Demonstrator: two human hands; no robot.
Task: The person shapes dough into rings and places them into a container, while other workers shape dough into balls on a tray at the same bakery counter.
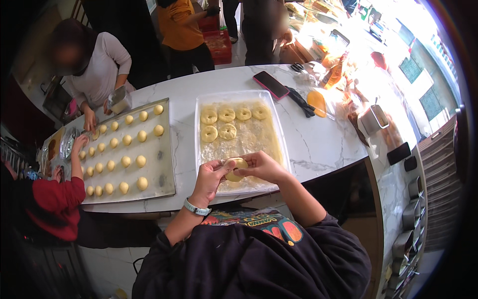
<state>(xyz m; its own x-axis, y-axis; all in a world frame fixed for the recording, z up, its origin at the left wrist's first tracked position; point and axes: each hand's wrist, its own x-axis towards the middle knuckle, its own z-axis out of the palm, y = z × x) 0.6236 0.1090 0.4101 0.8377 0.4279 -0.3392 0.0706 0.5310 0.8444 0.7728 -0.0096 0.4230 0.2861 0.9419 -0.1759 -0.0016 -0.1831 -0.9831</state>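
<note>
Both of my hands hold one ring of dough (236,174) above the near part of a white plastic tray (285,149). My left hand (213,177), with a pale band on its wrist, grips the ring's left side between thumb and fingers. My right hand (264,168) pinches its right side, the thumb at the hole. Several dough rings (227,114) lie in two rows in the far part of the tray, whose bottom looks coated with flour or oil. The farther row is longer than the nearer one.
To the left, a metal baking sheet (167,134) holds rows of dough balls (142,135). Two people's hands (89,119) reach over its left edge. A phone (270,84), black tongs-like item (301,102) and orange disc (316,102) lie beyond the tray. A metal container (373,119) stands at right.
</note>
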